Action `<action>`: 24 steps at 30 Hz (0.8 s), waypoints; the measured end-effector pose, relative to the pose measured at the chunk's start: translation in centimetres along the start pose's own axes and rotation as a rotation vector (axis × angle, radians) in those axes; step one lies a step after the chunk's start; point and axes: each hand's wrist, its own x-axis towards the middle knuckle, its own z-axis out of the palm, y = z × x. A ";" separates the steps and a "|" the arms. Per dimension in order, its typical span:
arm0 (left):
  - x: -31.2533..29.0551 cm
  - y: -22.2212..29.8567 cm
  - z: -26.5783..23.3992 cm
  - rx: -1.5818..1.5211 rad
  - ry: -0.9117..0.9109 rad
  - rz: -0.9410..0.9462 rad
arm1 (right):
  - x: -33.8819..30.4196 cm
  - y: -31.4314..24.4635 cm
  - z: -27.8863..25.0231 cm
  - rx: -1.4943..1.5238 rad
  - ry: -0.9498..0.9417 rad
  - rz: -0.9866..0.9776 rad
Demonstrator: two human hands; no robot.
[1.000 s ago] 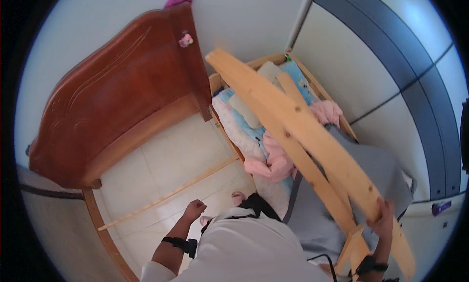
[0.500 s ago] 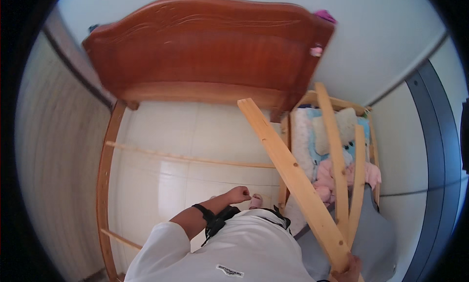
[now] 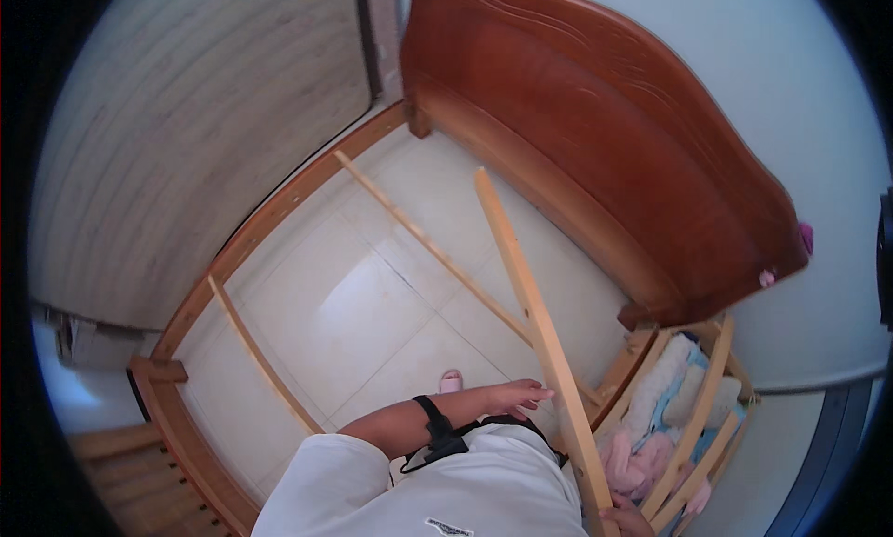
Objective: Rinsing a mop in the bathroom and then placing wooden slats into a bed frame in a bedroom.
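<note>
At the lower edge, right of centre, the right hand (image 3: 630, 518) is gripping a plank (image 3: 539, 332), which is slanting up to the middle of the frame. The left hand (image 3: 517, 397), lower centre, is holding nothing, its fingers loosely spread beside the plank; whether they are touching it I cannot tell. Two slats (image 3: 693, 424) are crossing the cot (image 3: 736, 358) at lower right, partly blocking its pink cloth (image 3: 640, 463) and pillow (image 3: 699, 397). A slipper (image 3: 451, 381) is showing just above the left forearm. Beyond, a long strip (image 3: 433, 249) is spanning the bed frame (image 3: 251, 239), passing behind the plank; a short strip (image 3: 256, 342) is lying at centre left. The headboard (image 3: 614, 146) is filling the upper right, and a pale panel (image 3: 214, 119) is standing at upper left.
</note>
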 end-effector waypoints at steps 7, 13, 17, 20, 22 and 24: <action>-2.8 2.6 -1.2 -0.258 0.061 0.215 | 3.6 -8.0 1.8 0.128 -0.062 0.238; -2.0 4.2 -3.6 -0.181 0.264 0.378 | 7.4 -12.6 1.6 -0.001 -0.159 0.218; -3.2 8.2 -4.7 -0.156 0.280 0.362 | 10.4 -15.5 1.1 -0.099 -0.219 0.154; -2.6 11.2 -6.1 -0.236 0.199 0.303 | 12.8 -17.8 0.8 -0.212 -0.262 0.062; -1.5 13.4 -6.9 -0.311 0.171 0.264 | 14.2 -19.5 1.2 -0.298 -0.288 -0.012; -0.4 15.1 -7.5 -0.377 0.159 0.233 | 15.3 -21.4 2.0 -0.325 -0.303 -0.039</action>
